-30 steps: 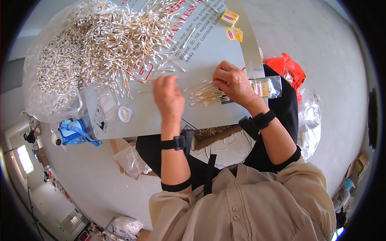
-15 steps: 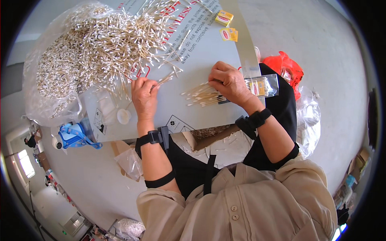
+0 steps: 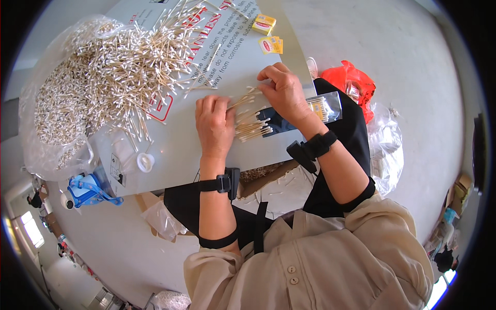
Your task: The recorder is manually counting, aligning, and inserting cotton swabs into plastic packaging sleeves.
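A few cotton swabs [image 3: 242,98] stick out from the closed fingers of my left hand [image 3: 214,126], their white tips pointing at my right hand [image 3: 287,95]. My right thumb and fingers are pinched together beside those tips; what they hold, if anything, is hidden. Below, between both hands, lies a loose bundle of cotton swabs [image 3: 253,129], partly over a dark flat piece [image 3: 274,123]. Under my right wrist a clear plastic packet [image 3: 333,106] holds swabs and a yellow card. To the left a big heap of cotton swabs [image 3: 129,67] spills from a clear bag [image 3: 31,113].
The grey printed table [image 3: 175,150] carries a yellow stack of cards [image 3: 264,24], loose yellow cards [image 3: 270,45] and a small white round container [image 3: 145,163]. A blue strapped bottle [image 3: 85,190] is at its left edge. Red [image 3: 351,82] and clear bags [image 3: 386,147] lie right.
My left hand has come from beside the heap toward my right hand, with swabs in its fingers. My right hand has lifted off the bundle. The view has shifted slightly.
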Demonstrator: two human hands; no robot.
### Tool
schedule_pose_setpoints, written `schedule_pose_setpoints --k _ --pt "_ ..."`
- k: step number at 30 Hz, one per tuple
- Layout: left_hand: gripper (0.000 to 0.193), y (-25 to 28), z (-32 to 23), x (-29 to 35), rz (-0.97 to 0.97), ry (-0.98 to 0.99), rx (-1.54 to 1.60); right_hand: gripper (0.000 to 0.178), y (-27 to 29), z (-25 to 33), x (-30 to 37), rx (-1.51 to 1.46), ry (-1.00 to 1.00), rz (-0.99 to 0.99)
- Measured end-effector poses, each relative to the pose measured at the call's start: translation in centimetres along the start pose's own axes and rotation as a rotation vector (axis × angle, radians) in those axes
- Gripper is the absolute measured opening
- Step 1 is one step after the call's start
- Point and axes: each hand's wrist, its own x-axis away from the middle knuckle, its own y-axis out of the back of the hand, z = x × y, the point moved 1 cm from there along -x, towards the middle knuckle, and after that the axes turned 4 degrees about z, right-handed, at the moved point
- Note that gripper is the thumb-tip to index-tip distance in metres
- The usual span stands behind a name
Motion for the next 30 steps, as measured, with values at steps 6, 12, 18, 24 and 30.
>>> schedule_pose_setpoints --k 6,12,18,24,30 --pt "0.063 -0.6 -1.8 1.2 0.151 -0.064 -0.186 0.013 -0.1 0.2 -1.3 0.231 0.152 0.166" --pt "0.072 -1.8 -1.7 2.3 0.248 -0.029 -0.288 0.005 -0.2 0.1 -2.1 0.354 0.275 0.27" --pt "0.075 -2.1 -1.7 2.2 0.249 -0.011 -0.288 0.009 0.0 0.1 -1.5 0.545 0.157 0.214" --pt "0.09 -0.8 -1.3 2.4 0.149 -0.006 -0.031 0.01 4.1 2.8 1.2 0.133 0.12 0.343" --pt "0.086 0.3 -0.1 3.5 0.117 0.022 0.033 0.011 3.9 3.5 4.2 -0.024 0.026 0.443"
